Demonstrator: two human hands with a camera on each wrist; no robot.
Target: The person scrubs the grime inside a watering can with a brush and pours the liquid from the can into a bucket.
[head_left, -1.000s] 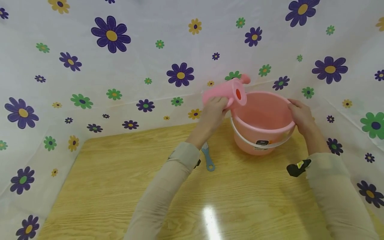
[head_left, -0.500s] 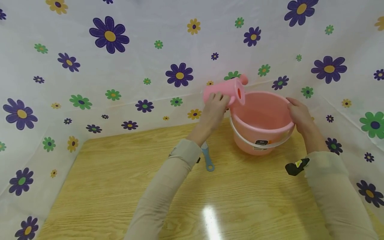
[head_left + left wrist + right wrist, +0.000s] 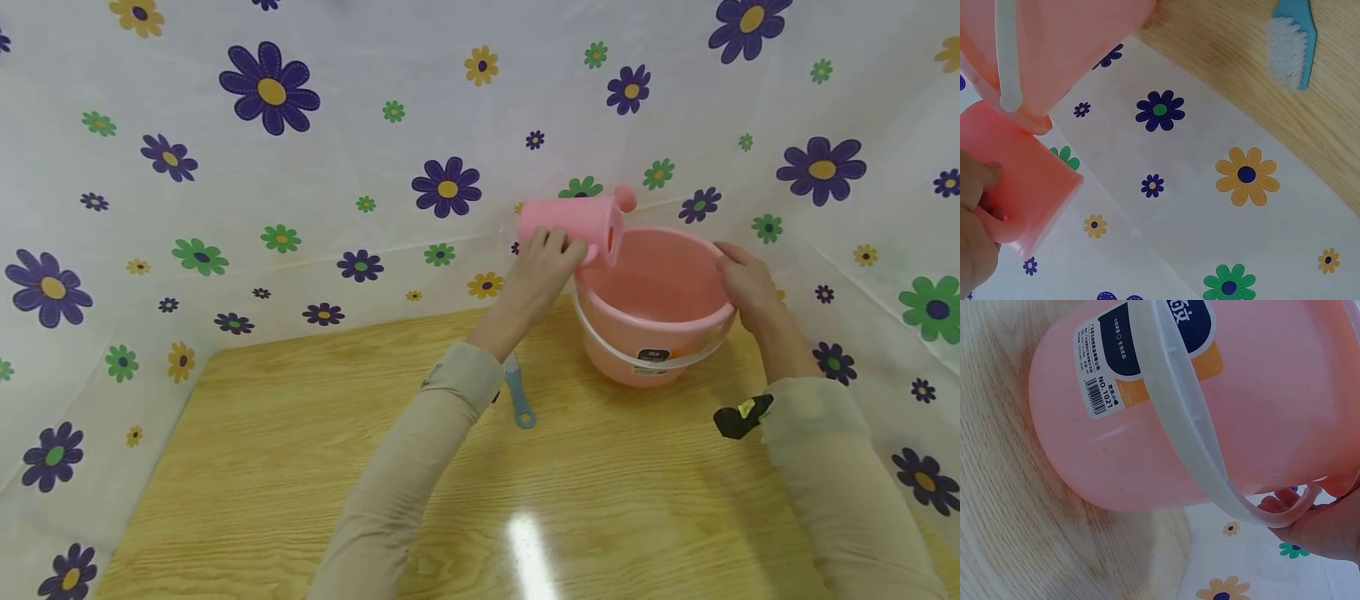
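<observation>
My left hand (image 3: pixel 543 267) grips a pink toy watering can (image 3: pixel 566 217) by its handle. The can lies on its side in the air, its mouth at the left rim of a pink bucket (image 3: pixel 615 329). Its round sprinkler head (image 3: pixel 626 198) points to the right over the back rim. In the left wrist view, the fingers (image 3: pixel 975 219) curl through the handle. The bucket stands upright on the table, its white handle (image 3: pixel 1179 419) hanging down the front. My right hand (image 3: pixel 752 285) holds the bucket's right rim, thumb outside and the other fingers partly hidden.
A blue brush (image 3: pixel 521 400) with white bristles lies on the wooden table (image 3: pixel 300 450), left of the bucket and partly behind my left forearm. A white flower-print sheet (image 3: pixel 337 150) rises behind and at both sides of the table.
The watering can has shifted slightly right, and its base has risen, so its body now lies nearly level with the mouth turned further toward the bucket. The right hand and bucket stay put.
</observation>
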